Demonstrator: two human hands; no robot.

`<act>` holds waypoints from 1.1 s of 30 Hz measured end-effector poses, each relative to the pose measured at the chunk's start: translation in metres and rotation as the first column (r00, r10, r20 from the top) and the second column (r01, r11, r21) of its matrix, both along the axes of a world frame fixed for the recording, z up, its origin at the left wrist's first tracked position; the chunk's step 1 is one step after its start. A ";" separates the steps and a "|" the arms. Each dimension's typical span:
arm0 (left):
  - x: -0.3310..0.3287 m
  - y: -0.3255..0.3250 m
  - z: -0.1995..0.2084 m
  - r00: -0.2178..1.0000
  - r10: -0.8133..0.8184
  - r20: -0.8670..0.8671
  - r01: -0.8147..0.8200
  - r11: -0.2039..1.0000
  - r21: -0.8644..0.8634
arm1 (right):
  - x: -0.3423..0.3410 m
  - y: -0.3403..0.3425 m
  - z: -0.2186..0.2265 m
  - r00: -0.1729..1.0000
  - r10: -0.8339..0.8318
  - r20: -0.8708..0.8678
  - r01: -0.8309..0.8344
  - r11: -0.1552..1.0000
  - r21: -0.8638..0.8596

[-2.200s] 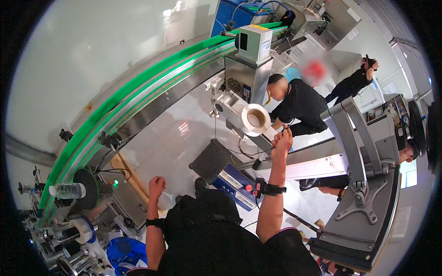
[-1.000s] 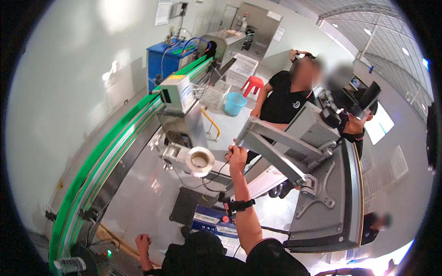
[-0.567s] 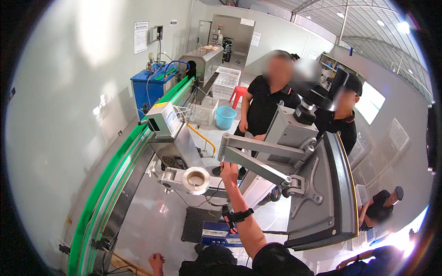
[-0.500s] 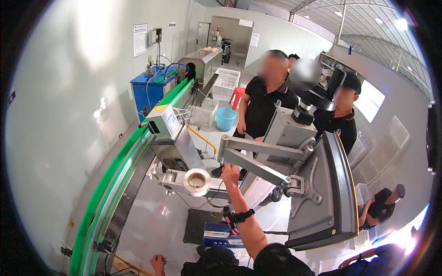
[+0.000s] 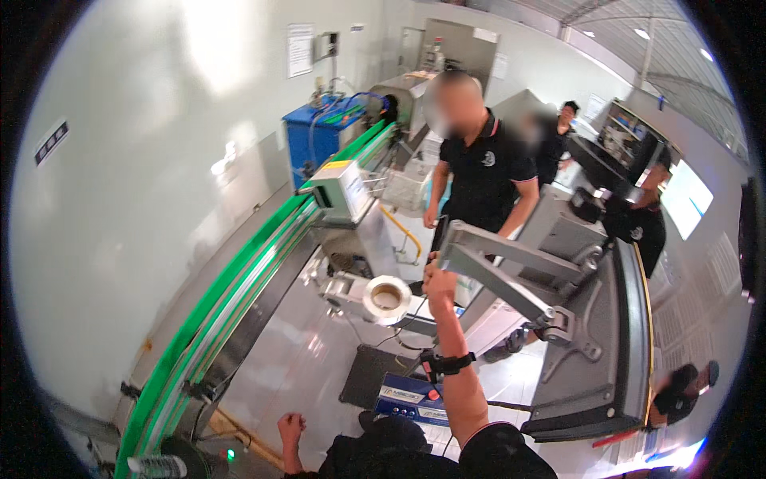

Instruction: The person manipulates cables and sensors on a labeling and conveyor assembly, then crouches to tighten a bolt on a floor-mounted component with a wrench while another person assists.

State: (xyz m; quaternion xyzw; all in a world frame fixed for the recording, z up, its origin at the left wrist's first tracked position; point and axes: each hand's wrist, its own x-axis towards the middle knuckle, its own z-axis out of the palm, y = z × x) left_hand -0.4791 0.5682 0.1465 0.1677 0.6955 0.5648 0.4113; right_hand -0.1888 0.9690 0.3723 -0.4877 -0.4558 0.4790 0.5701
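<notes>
My right hand [image 5: 439, 283] is stretched forward at the middle, its fingers closed at the elbow end of a grey jointed bracket arm [image 5: 499, 279]. Part of that grip is hidden behind the hand. The bracket carries a large grey display panel [image 5: 614, 351], seen from behind, on the right. A black strap with a small device [image 5: 447, 365] circles my right wrist. Left of this hand is a white roll [image 5: 387, 299] on a metal arm. My left hand [image 5: 292, 427] hangs low near the bottom edge, fingers curled, with nothing visible in it.
A green-edged conveyor [image 5: 215, 319] runs along the left wall toward a blue cabinet [image 5: 323, 132]. Beside it stands a white-and-grey box unit [image 5: 341, 190] on a post. A person in black [image 5: 483, 176] faces me beyond the bracket; other people stand at right. A blue box [image 5: 411, 397] lies below.
The whole view has swung, so the scene sits farther right. The person beyond the bracket now appears closer to it. My left hand shows more of its forearm; my right hand stays at the bracket.
</notes>
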 end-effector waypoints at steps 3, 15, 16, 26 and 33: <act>0.007 0.006 0.012 0.998 0.042 0.035 -0.042 0.999 -0.004 | -0.023 -0.048 0.069 0.845 0.122 -0.520 -0.210 0.971 -0.114; 0.053 0.109 0.062 0.860 -0.218 0.461 0.138 0.970 0.202 | -0.135 -0.209 0.002 0.661 0.423 -0.620 -0.739 0.509 -0.440; 0.057 0.112 0.047 0.858 -0.216 0.466 0.128 0.969 0.213 | -0.144 -0.219 -0.016 0.642 0.458 -0.615 -0.766 0.419 -0.488; 0.006 0.097 0.034 0.534 0.128 0.836 -0.314 0.948 0.055 | -0.190 -0.229 -0.147 0.535 0.815 -0.225 -0.672 0.249 -0.697; -0.036 0.077 0.018 0.847 0.106 0.521 -0.127 0.992 0.003 | -0.219 -0.209 -0.209 0.247 0.953 -0.173 -0.632 0.023 -0.774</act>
